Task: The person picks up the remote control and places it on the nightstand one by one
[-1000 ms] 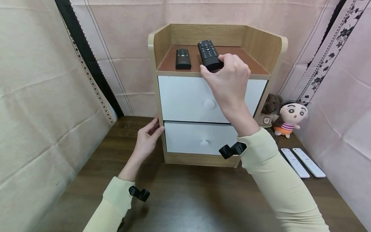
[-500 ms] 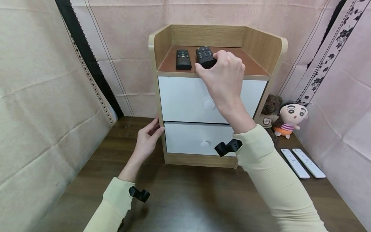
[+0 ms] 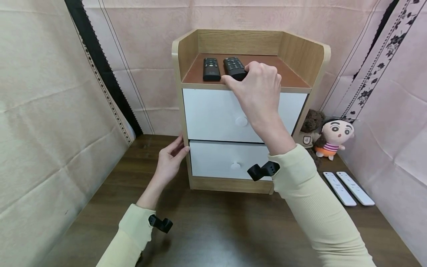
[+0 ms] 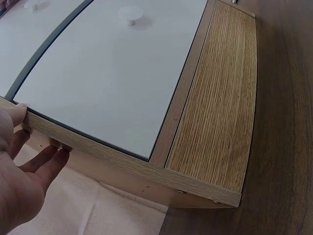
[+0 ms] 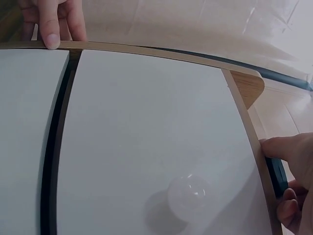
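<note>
One black remote control point(image 3: 235, 67) at the cabinet's point(image 3: 227, 183) top shelf point(image 3: 275, 68), pinched by my right hand point(image 3: 259, 86).
My right forearm point(image 3: 320, 207) crosses the cabinet's front; my left hand point(image 3: 169, 160), fingers loosely extended, touches its left side.

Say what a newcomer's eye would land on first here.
Probably the wooden cabinet with two white drawers, centre of the head view. Next, the right hand gripping a black remote at its top shelf, right of another black remote. Then perhaps the big-headed doll at right, beyond two white remotes.
</note>
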A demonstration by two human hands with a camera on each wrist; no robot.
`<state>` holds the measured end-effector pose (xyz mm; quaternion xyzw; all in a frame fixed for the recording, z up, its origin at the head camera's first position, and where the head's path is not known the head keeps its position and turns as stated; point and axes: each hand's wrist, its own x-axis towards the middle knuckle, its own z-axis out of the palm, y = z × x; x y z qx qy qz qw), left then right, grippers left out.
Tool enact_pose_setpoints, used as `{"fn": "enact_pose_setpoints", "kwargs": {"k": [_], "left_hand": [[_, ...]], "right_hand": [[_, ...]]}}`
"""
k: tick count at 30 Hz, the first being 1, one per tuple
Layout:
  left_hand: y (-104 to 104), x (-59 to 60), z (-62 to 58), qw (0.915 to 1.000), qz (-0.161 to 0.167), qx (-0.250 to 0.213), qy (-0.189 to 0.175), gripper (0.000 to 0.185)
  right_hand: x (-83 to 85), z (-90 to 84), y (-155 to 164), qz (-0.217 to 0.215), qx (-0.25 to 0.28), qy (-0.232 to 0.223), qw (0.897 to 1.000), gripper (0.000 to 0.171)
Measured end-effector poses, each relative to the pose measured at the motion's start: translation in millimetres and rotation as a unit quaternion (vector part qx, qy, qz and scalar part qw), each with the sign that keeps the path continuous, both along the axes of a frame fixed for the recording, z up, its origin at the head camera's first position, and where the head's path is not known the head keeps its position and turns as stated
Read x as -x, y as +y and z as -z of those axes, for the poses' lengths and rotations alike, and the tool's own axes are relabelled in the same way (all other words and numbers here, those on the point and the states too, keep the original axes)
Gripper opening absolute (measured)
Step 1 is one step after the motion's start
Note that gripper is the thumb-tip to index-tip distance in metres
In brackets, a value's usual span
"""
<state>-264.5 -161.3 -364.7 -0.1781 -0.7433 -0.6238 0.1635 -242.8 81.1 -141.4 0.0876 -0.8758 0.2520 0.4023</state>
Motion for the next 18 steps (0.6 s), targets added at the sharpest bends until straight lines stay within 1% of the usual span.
{"fn": "enact_pose_setpoints", "kwargs": {"k": [5,10,15,18], "left_hand": [[0.0,-0.1,-0.3,1.0000,0.001,-0.003,0.000,0.054],[0.5,-0.1,-0.7,1.0000,0.001,0.000,-0.001,0.055],[0.8,-1.0,-1.1,1.0000,-0.001,0.003,0.002,0.054],[0.5,-1.6,-0.9,1.0000,-0.003,0.005,0.006,0.054]], "right_hand": [[0.0,-0.9,0.4,0.004,-0.009,-0.002,1.000,0.055],[0.6,-1.1,2.1,0.018,-0.023,-0.002,1.000,0.055],[2.4,-1.6,3.9,0.023,-0.044,0.003,0.999,0.068],[2.4,-2.4,5.6,0.021,-0.045,0.002,0.999,0.071]]}}
